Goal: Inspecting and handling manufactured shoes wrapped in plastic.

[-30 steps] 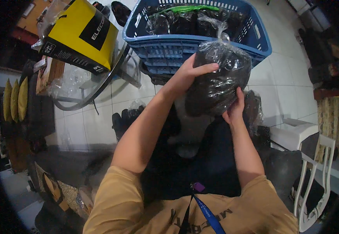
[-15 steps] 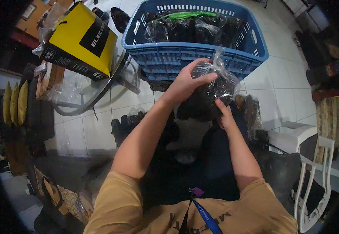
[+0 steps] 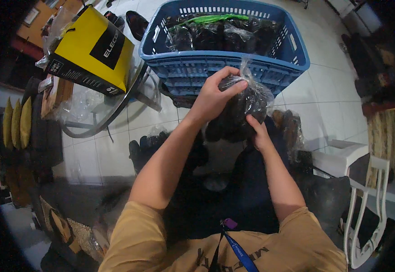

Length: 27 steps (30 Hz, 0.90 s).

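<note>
Left hand (image 3: 216, 96) and right hand (image 3: 259, 132) clasp a bagged dark bundle (image 3: 246, 103). Probably soft, slippery; best gripped at its far neck (image 3: 245, 69).

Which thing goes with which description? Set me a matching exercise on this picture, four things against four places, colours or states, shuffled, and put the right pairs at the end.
Things
1. Clear plastic bag with dark contents
2. Basket
3. Green strip
4. Large carrier bag

Descriptions
A. Lying across dark wrapped things
B. Yellow and black, at the upper left
C. Between the left hand and the right hand
D. Blue, with slots in its walls

Right pairs: 1-C, 2-D, 3-A, 4-B
</note>
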Available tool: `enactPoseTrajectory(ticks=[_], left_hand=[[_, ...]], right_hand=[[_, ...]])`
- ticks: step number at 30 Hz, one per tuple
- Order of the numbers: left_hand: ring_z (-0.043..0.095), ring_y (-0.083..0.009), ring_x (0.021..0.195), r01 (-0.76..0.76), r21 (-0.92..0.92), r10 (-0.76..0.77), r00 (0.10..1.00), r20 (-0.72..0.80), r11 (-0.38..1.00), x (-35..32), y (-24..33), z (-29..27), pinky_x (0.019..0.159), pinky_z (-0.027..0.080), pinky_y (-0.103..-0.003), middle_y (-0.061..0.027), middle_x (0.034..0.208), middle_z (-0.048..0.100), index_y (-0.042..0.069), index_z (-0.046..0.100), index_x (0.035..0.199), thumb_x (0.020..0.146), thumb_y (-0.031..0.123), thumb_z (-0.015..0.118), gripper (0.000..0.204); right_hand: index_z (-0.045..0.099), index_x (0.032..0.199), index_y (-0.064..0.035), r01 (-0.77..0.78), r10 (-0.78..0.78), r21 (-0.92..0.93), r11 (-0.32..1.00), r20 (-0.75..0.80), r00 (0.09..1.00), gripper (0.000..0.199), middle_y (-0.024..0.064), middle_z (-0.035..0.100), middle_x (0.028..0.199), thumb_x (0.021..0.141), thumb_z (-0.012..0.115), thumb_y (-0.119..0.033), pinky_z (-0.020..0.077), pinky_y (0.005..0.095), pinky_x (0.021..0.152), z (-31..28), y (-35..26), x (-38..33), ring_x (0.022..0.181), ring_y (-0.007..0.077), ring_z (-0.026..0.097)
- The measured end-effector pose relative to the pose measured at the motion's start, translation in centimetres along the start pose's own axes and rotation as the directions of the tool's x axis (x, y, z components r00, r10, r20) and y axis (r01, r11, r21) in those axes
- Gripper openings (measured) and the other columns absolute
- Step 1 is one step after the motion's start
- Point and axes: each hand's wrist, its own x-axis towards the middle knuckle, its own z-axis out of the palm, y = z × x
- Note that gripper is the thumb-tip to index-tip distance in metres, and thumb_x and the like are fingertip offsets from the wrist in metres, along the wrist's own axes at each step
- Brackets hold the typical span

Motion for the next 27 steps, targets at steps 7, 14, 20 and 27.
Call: enactPoseTrajectory(ticks=[7,14,20,27], left_hand=[[0.060,-0.0090,0.094,-0.041,0.059,0.040,0.999,0.010,0.997,-0.3,0.8,-0.2,0.086,0.048,-0.026,-0.0019,0.099,0.068,0.002,0.068,0.111,0.093,0.024,0.076,0.029],[0.059,-0.0096,0.093,-0.044,0.153,0.046,0.999,-0.008,0.987,-0.2,0.0,-0.4,0.087,0.047,-0.026,-0.0005,0.097,0.067,0.001,0.068,0.107,0.095,0.024,0.074,0.027],[0.057,-0.0093,0.093,-0.101,0.172,0.107,0.994,-0.028,0.980,0.0,0.5,0.1,0.086,0.046,-0.027,-0.0015,0.094,0.066,0.000,0.067,0.102,0.098,0.020,0.069,0.020],[0.061,-0.0127,0.099,0.056,0.286,-0.028,0.994,-0.101,0.957,0.0,1.3,1.1,0.093,0.046,-0.028,-0.0037,0.100,0.070,0.001,0.068,0.106,0.095,0.015,0.072,0.018]], right_hand=[[0.051,0.144,-0.0026,0.010,-0.009,-0.023,1.000,0.041,0.999,0.069,0.0079,0.059,0.138,0.092,0.074,-0.043,0.0359,0.0357,0.113,0.4,-0.4,-0.2,0.129,0.0223,0.053],[0.049,0.146,-0.0020,-0.020,0.022,-0.069,0.997,0.017,1.000,0.071,0.0084,0.057,0.142,0.094,0.072,-0.044,0.0354,0.0361,0.114,0.5,-0.8,-0.3,0.131,0.0228,0.052],[0.038,0.155,-0.0029,-0.013,0.024,-0.142,0.990,0.077,0.997,0.079,0.0115,0.051,0.150,0.096,0.070,-0.045,0.0326,0.0411,0.118,0.6,-0.5,0.2,0.138,0.0259,0.046],[0.035,0.157,-0.0029,-0.033,0.034,-0.013,0.999,0.085,0.996,0.080,0.0110,0.047,0.154,0.100,0.065,-0.050,0.0315,0.0379,0.119,0.8,-0.2,0.7,0.140,0.0249,0.044]])
